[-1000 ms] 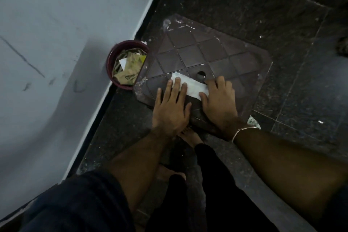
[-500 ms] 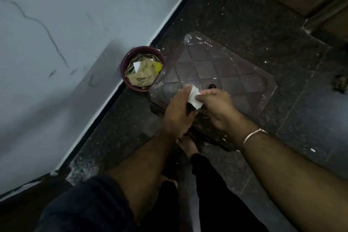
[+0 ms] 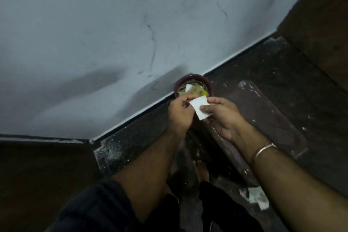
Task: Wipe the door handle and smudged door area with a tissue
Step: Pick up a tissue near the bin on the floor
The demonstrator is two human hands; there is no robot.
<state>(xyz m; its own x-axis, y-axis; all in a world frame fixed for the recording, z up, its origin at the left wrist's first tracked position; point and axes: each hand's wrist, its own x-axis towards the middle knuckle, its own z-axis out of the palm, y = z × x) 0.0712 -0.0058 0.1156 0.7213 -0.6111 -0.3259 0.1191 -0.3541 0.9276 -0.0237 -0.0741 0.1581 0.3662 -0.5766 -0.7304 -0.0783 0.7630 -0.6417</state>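
Folded white tissue (image 3: 200, 107) held in the air between both hands; left hand (image 3: 180, 113) pinches its upper-left edge, right hand (image 3: 222, 115) has thumb pressed on its lower-right part. Long axis runs diagonally, upper right to lower left. Just beyond the grip: maroon bin (image 3: 194, 85) with paper scraps, against the grey wall (image 3: 94, 43). Below: dark speckled floor (image 3: 263, 66), brown mat (image 3: 263, 111).

Both hands (image 3: 203, 113) pinch seemingly folded tissue (image 3: 200, 107)
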